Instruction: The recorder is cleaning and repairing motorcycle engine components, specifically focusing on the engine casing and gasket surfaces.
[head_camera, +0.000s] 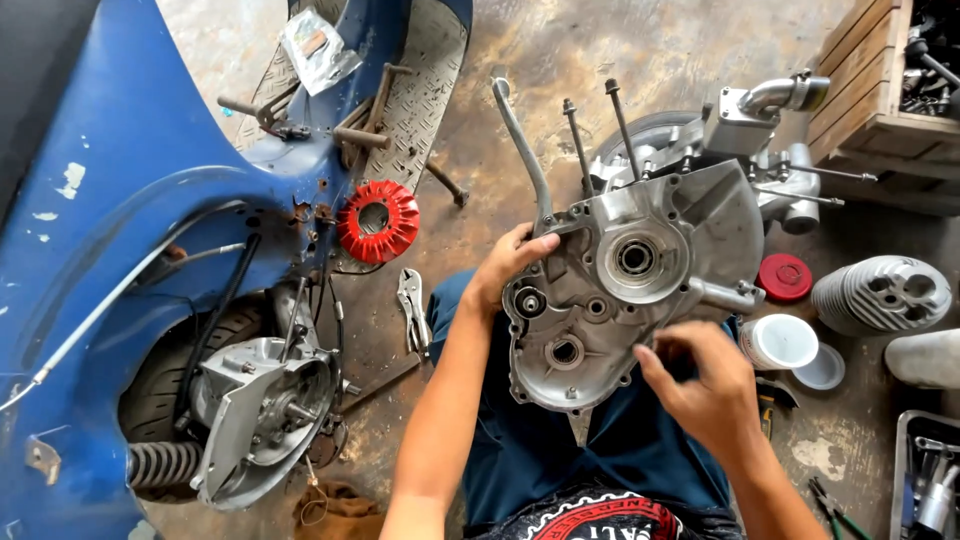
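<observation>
Down over the person's lap, a grey metal engine casing (625, 290) stands tilted on its edge, its round bearing holes facing the camera and two long studs (600, 130) rising from its top. The left hand (505, 265) takes the casing's left rim, thumb laid over the front edge near a curved lever (525, 150), fingers wrapped behind out of sight; its grip is closed on the casing. The right hand (705, 380) rests against the lower right edge of the casing, fingers curled and pinched together at the rim; whether they hold anything small there cannot be told. Just right of the casing, a red cap (785, 277) and a white tub (780, 342) sit on the concrete floor (600, 50), with a finned grey cylinder (882, 294) beyond. Locking pliers (412, 310) lie left of the left forearm, near a blue scooter body (130, 200).
</observation>
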